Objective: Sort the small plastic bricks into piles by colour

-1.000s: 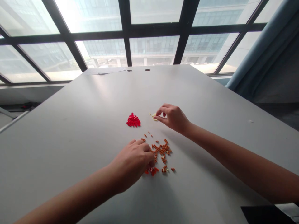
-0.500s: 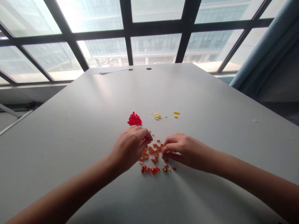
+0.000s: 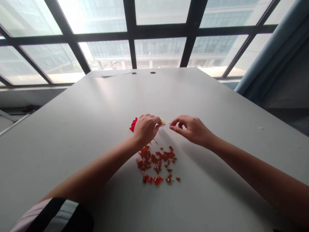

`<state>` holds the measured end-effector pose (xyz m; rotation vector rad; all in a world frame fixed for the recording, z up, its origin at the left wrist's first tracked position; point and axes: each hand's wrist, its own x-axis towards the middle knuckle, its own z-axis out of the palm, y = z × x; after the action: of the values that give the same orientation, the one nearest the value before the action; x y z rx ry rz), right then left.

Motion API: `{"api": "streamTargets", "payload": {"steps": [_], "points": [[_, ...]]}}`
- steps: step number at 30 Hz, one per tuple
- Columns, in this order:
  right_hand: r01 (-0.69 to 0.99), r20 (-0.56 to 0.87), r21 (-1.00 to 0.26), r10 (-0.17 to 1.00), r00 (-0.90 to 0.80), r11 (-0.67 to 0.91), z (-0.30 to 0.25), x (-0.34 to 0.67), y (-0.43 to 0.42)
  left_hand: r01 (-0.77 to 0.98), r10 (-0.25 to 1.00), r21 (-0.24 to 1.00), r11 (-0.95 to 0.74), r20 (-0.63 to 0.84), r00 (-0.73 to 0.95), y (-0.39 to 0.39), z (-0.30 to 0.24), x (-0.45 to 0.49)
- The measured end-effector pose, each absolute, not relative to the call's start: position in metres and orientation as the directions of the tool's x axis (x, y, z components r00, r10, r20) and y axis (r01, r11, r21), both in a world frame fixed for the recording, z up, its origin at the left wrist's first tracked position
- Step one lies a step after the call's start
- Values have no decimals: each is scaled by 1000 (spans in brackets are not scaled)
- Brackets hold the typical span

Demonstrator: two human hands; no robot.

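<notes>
My left hand (image 3: 146, 129) hangs palm-down between the red brick pile (image 3: 133, 124) and the pale yellow pieces (image 3: 163, 122), partly covering both. Its thumb and fingers are curled together at the pale pieces; whatever they hold is too small to name. Across from it, my right hand (image 3: 191, 129) has thumb and index finger brought close in a pinch, beside a single pale yellow piece (image 3: 169, 122). I cannot make out what is between those fingertips. Nearer to me lies a spread of brown-orange toy bricks (image 3: 154, 158), with a few pink ones mixed in.
A row of bright orange bricks (image 3: 154, 179) and a small mixed cluster (image 3: 169, 178) lie along the near side. White table (image 3: 84, 129) extends to the windows, with papers (image 3: 113, 74) and two round holes at its far edge. A blue curtain (image 3: 263, 64) hangs at right.
Both hands have moved forward, off the brown-orange bricks to the pale yellow pieces. The two bright yellow bricks are now hidden behind my right hand. More of the brown-orange spread shows.
</notes>
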<state>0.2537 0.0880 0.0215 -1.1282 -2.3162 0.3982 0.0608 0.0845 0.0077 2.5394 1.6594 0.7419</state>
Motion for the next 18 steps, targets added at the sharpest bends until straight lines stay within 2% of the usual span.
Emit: {"api": "streamTargets", "payload": {"steps": [4, 8, 11, 13, 16, 18], "points": [[702, 333, -436, 826, -456, 563, 7, 245, 113, 852, 874, 302, -427, 380, 303, 84, 7, 50], [694, 365, -409, 803, -470, 592, -4, 230, 119, 858, 866, 265, -439, 380, 326, 59, 12, 36], [640, 367, -442, 777, -511, 629, 2, 231, 109, 828, 860, 297, -475, 356, 366, 34, 14, 30], [552, 291, -503, 731, -617, 666, 12, 239, 95, 799, 846, 324, -507, 364, 389, 20, 15, 28], [422, 90, -596, 579, -810, 684, 26, 253, 74, 778, 829, 330, -535, 383, 407, 6, 15, 26], [394, 21, -619, 517, -856, 679, 29, 259, 64, 779, 826, 323, -538, 388, 409, 2, 14, 24]]}}
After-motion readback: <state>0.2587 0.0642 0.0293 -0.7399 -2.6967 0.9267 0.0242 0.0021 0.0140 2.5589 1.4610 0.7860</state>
